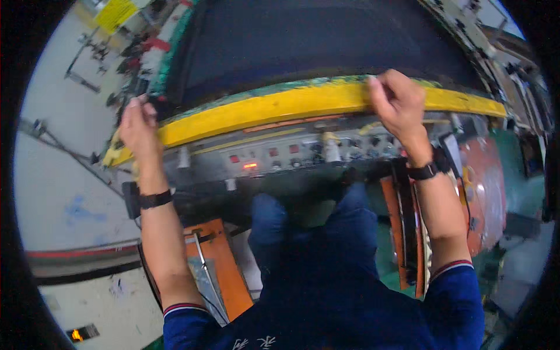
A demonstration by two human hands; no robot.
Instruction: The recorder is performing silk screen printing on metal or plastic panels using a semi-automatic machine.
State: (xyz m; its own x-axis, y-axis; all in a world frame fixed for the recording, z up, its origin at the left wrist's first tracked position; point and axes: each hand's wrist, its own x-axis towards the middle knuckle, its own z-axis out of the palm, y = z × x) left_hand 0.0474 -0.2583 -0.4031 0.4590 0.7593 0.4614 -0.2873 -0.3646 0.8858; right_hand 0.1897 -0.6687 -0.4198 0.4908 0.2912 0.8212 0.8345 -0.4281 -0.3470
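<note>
A long yellow bar edges the near side of a dark flat screen or bed in a large machine. At the bar's left end is my left hand, its fingers curled inward and somewhat blurred. My right hand is over the right part of the bar, with thumb and bent fingers drawn together. Anything pinched in either hand is too small or hidden to make out. Whether the hands touch the bar is unclear. Green, ragged-looking material runs along the bar's far edge.
Below the bar is a control panel with red buttons, knobs and a lit red display. An orange board lies left of my legs. More orange-edged boards stand at the right, near a reddish round-edged surface.
</note>
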